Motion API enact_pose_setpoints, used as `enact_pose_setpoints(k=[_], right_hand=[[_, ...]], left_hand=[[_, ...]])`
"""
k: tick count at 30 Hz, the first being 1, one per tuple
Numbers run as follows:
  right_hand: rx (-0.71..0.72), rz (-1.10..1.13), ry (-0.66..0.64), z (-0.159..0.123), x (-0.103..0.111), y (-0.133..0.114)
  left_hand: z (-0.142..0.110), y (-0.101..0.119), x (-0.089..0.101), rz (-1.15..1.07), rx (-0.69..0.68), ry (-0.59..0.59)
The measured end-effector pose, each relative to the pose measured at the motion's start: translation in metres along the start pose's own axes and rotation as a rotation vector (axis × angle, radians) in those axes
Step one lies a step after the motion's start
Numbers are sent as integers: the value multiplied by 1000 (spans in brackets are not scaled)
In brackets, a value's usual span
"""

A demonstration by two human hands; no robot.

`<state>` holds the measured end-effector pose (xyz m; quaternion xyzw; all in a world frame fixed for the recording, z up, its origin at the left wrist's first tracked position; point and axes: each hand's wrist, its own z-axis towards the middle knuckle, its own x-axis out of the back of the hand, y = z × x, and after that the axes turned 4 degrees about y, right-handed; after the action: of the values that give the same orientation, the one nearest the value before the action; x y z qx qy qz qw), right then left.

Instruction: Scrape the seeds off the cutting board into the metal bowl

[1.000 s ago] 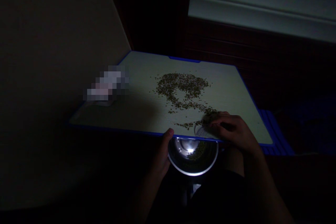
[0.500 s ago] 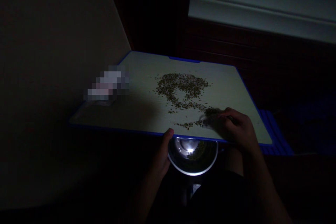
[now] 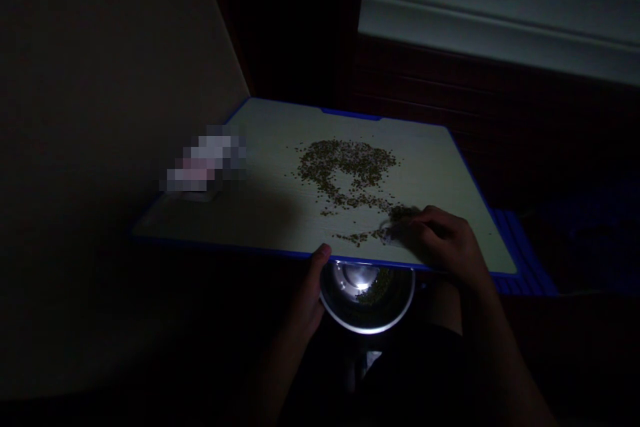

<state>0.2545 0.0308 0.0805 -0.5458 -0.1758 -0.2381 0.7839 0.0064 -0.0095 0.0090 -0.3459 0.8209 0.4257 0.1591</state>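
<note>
On your far left is a dim, plain wall [image 3: 100, 113]. Near it, a blurred-out pink and white thing [image 3: 203, 163] sits on the left end of your pale board [image 3: 260, 133], which has a blue edge. Your left hand [image 3: 309, 297] comes next. Its thumb is up at the board's front edge, and the rest is by the left side of a shiny metal bowl [image 3: 367, 331]. It is too dark to tell how tightly those fingers grip. The bowl is just below the front edge, with some green bits [image 3: 375, 290] inside. Above it, lots of little brown-green seeds [image 3: 350, 157] lie on the board in a messy ring, with a thin line of them nearer you. Your right hand [image 3: 443, 240] is low over the board, fingers pinched on a see-through piece [image 3: 387, 233] that touches the seeds. Your two hands are apart. Past the board's right end is something blue with stripes [image 3: 525, 253]. White slats [image 3: 500, 0] are at the top right.
</note>
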Motion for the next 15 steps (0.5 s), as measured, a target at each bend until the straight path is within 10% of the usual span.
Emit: enact_pose_setpoints(k=[15], right_hand=[[154, 57, -160, 1, -1, 2]], left_hand=[[3, -2, 4, 21, 19, 14]])
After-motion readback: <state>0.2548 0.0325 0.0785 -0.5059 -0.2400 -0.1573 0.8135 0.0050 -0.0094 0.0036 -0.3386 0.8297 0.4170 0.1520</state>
